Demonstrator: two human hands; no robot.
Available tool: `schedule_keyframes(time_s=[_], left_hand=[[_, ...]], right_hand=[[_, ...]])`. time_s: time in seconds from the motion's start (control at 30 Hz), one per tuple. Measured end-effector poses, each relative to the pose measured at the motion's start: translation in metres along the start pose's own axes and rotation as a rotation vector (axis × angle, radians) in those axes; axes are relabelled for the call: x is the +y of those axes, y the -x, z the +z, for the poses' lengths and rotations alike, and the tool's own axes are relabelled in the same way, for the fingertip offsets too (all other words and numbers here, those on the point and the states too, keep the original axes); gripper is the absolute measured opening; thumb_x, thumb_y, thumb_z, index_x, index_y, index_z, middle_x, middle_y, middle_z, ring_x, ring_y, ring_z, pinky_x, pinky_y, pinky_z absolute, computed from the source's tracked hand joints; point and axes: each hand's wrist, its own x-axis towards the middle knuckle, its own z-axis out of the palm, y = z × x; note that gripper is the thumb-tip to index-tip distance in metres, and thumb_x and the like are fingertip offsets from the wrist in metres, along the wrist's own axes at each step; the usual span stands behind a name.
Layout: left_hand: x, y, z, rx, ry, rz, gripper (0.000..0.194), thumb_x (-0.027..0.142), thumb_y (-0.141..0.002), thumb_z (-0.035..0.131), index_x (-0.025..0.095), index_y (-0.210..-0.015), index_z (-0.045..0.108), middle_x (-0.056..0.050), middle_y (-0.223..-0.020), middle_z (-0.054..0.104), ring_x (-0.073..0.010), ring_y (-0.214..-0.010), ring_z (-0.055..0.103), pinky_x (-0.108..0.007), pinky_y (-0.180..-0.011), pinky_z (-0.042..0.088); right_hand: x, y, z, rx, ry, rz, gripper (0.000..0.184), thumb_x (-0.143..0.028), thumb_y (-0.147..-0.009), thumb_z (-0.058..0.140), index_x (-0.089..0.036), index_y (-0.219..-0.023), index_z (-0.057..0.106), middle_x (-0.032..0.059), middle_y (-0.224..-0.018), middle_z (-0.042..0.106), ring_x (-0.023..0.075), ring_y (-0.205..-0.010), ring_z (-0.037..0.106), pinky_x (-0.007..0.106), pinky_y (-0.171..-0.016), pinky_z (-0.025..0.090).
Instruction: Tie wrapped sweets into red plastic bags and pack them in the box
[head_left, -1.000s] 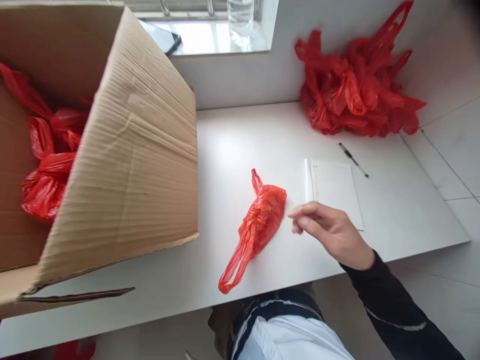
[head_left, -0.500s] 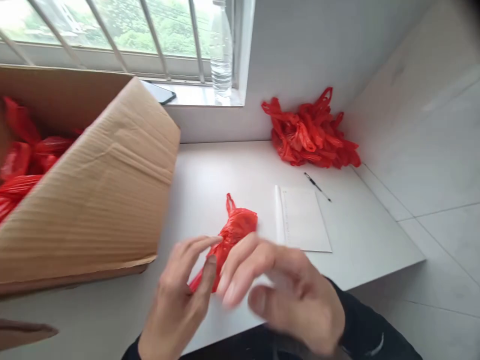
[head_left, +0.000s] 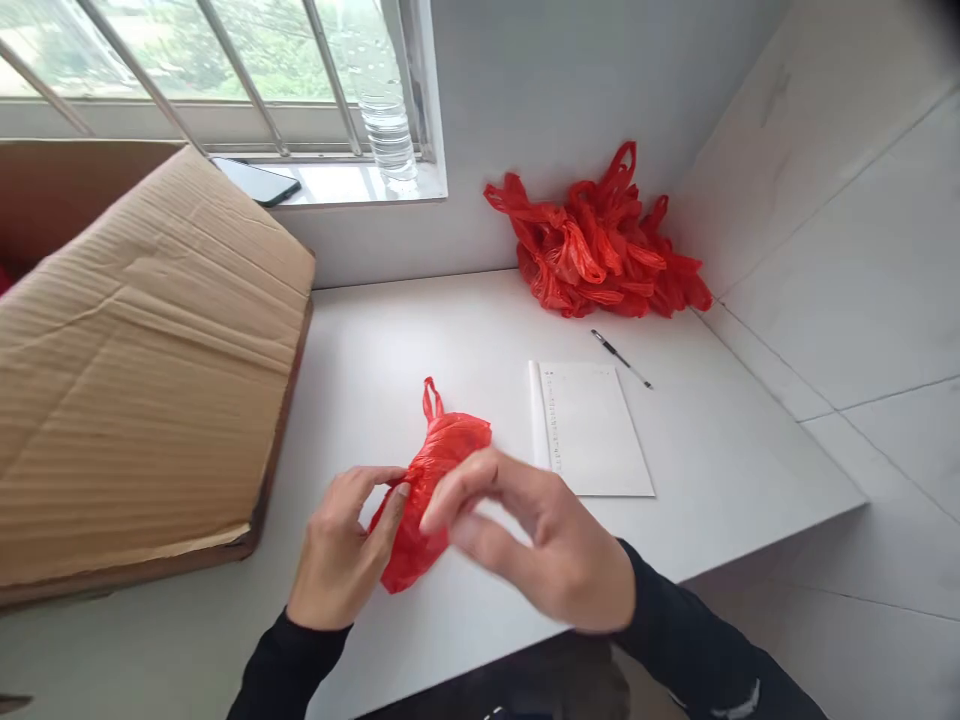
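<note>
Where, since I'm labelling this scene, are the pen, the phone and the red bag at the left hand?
Pen point(head_left: 622, 357): head view, middle of barrel.
Phone point(head_left: 259, 183): head view, upper face.
Red bag point(head_left: 452, 436): head view, crumpled upper part.

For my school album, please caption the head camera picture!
Left hand pinches a red bag, right hand close by.
</note>
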Motion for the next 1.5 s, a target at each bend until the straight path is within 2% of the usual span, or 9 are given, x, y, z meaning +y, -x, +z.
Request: schedule_keyframes(time_s=[0.13, 0.27, 0.63, 0.73, 0.83, 0.97, 1.17, 1.33, 1.5], left_hand=[[0.006, 0.010, 0.002, -0.010, 0.042, 0.059, 0.010, 0.026, -0.095, 0.057, 0.024, -0.101, 0.065, -0.003, -0.098, 0.068, -0.0195, -0.096, 0.062, -0.033, -0.083, 0.050], [0.009, 0.018, 0.003, -0.008, 0.100, 0.100, 0.011, 0.020, -0.096, 0.056, 0.024, -0.099, 0.066, -0.003, -0.097, 0.067, -0.0190, -0.096, 0.061, -0.033, -0.084, 0.050], [-0.008, 0.030, -0.009, 0.213, 0.174, -0.193, 0.011, 0.028, -0.097, 0.054, 0.021, -0.093, 0.062, -0.002, -0.090, 0.066, -0.0191, -0.086, 0.063, -0.032, -0.077, 0.050], [-0.006, 0.030, -0.007, 0.162, 0.209, -0.169, 0.020, 0.027, -0.097, 0.053, 0.022, -0.116, 0.059, -0.004, -0.103, 0.066, -0.0191, -0.095, 0.063, -0.033, -0.081, 0.052], [0.002, 0.026, -0.005, 0.055, 0.217, -0.063, 0.040, 0.023, -0.094, 0.054, 0.025, -0.134, 0.052, -0.006, -0.113, 0.063, -0.0203, -0.106, 0.060, -0.039, -0.095, 0.049], [0.010, 0.020, -0.008, -0.061, 0.203, 0.030, 0.025, 0.025, -0.094, 0.056, 0.024, -0.117, 0.066, -0.008, -0.112, 0.063, -0.0238, -0.109, 0.058, -0.043, -0.095, 0.048], [0.017, 0.019, -0.010, -0.135, 0.249, 0.096, 0.030, 0.025, -0.090, 0.062, 0.025, -0.119, 0.066, -0.007, -0.113, 0.065, -0.0237, -0.108, 0.059, -0.042, -0.096, 0.047], [0.006, 0.021, -0.004, 0.070, 0.323, -0.038, 0.012, 0.029, -0.094, 0.058, 0.022, -0.089, 0.066, -0.002, -0.085, 0.067, -0.0190, -0.083, 0.061, -0.034, -0.081, 0.048], [-0.009, 0.023, 0.001, 0.200, 0.430, -0.220, 0.019, 0.033, -0.098, 0.052, 0.020, -0.099, 0.065, -0.005, -0.094, 0.070, -0.0198, -0.089, 0.066, -0.034, -0.084, 0.051]], right_hand=[[0.067, -0.034, 0.012, 0.112, 0.391, -0.041, 0.029, -0.014, -0.092, 0.059, -0.026, -0.118, 0.062, 0.0024, -0.117, 0.066, 0.0215, -0.115, 0.056, 0.042, -0.103, 0.044], [0.106, -0.040, 0.020, 0.157, 0.626, -0.053, 0.014, -0.017, -0.092, 0.061, -0.023, -0.103, 0.064, 0.0019, -0.101, 0.067, 0.0223, -0.096, 0.055, 0.043, -0.091, 0.044], [0.107, -0.022, -0.006, 0.341, 0.576, 0.111, 0.008, -0.027, -0.096, 0.051, -0.023, -0.091, 0.056, 0.0021, -0.092, 0.062, 0.0205, -0.085, 0.055, 0.038, -0.081, 0.045], [0.103, -0.021, -0.004, 0.314, 0.567, 0.136, 0.007, -0.030, -0.095, 0.055, -0.025, -0.100, 0.056, 0.0000, -0.088, 0.060, 0.0201, -0.083, 0.055, 0.038, -0.082, 0.046], [0.096, -0.024, 0.005, 0.230, 0.639, 0.119, 0.026, -0.035, -0.092, 0.062, -0.028, -0.117, 0.057, -0.0011, -0.086, 0.058, 0.0210, -0.083, 0.054, 0.041, -0.086, 0.043], [0.092, -0.030, 0.013, 0.120, 0.689, 0.039, 0.006, -0.030, -0.094, 0.062, -0.026, -0.092, 0.063, -0.0013, -0.087, 0.064, 0.0197, -0.082, 0.054, 0.042, -0.087, 0.040], [0.088, -0.030, 0.011, 0.223, 0.568, 0.118, 0.019, -0.036, -0.098, 0.055, -0.024, -0.084, 0.059, -0.0012, -0.081, 0.062, 0.0187, -0.077, 0.053, 0.038, -0.079, 0.043], [0.093, -0.025, -0.006, 0.380, 0.513, 0.190, 0.026, -0.046, -0.099, 0.051, -0.024, -0.087, 0.057, -0.0002, -0.083, 0.062, 0.0188, -0.079, 0.057, 0.034, -0.071, 0.045], [0.104, -0.018, -0.027, 0.554, 0.547, 0.206, 0.029, -0.050, -0.099, 0.048, -0.023, -0.091, 0.055, 0.0061, -0.101, 0.063, 0.0245, -0.098, 0.057, 0.042, -0.087, 0.046]])
